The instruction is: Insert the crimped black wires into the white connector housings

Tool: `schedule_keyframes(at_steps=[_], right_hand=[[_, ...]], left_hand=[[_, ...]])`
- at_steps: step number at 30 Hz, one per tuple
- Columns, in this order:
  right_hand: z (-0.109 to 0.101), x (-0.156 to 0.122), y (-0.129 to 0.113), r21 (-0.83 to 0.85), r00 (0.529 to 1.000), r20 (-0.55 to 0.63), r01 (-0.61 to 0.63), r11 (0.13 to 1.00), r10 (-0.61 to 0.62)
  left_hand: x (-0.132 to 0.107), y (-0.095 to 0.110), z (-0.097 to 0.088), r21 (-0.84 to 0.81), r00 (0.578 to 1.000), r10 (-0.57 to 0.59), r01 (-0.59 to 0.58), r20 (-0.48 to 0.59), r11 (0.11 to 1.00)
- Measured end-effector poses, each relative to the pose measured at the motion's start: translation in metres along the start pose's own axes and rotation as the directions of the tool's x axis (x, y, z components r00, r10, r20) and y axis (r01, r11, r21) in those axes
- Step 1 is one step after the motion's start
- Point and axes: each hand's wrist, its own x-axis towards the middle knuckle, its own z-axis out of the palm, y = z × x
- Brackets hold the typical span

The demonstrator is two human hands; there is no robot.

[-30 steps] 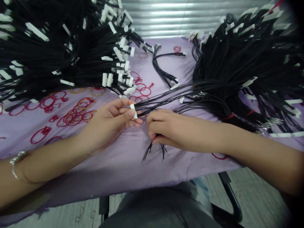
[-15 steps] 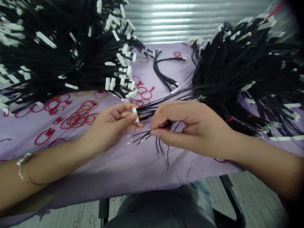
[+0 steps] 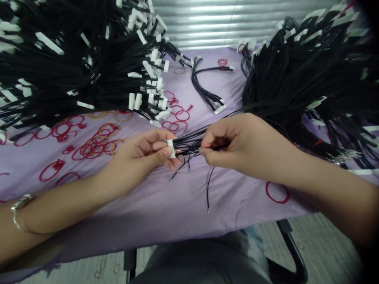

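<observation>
My left hand (image 3: 142, 154) pinches a small white connector (image 3: 171, 148) between thumb and fingers, with black wires running out of it to the right. My right hand (image 3: 237, 146) is closed on a bunch of thin black wires (image 3: 192, 146) right beside that connector. A few loose wire ends (image 3: 208, 189) hang down from my right hand onto the purple cloth (image 3: 166, 201). Both hands hover just above the cloth near the table's front.
A big heap of black cables with white connectors (image 3: 74, 63) fills the back left, another heap (image 3: 310, 75) the right. Red rubber bands (image 3: 94, 142) lie scattered on the cloth, one red band (image 3: 276, 192) under my right wrist. A small cable bundle (image 3: 207, 90) lies at the back middle.
My right hand rose from the cloth and moved up beside the connector, gathering the loose wire ends. A red band under the right wrist came into view. My left hand stayed put.
</observation>
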Motion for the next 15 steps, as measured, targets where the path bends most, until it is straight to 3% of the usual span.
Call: schedule_keyframes(at_steps=[15], right_hand=[[0.0019,0.0004,-0.0005,-0.026,1.000,-0.015,0.013,1.000,-0.013]], left_hand=[[-0.0005,-0.0005,-0.0025,0.092,0.998,-0.015,0.009,0.065,0.996]])
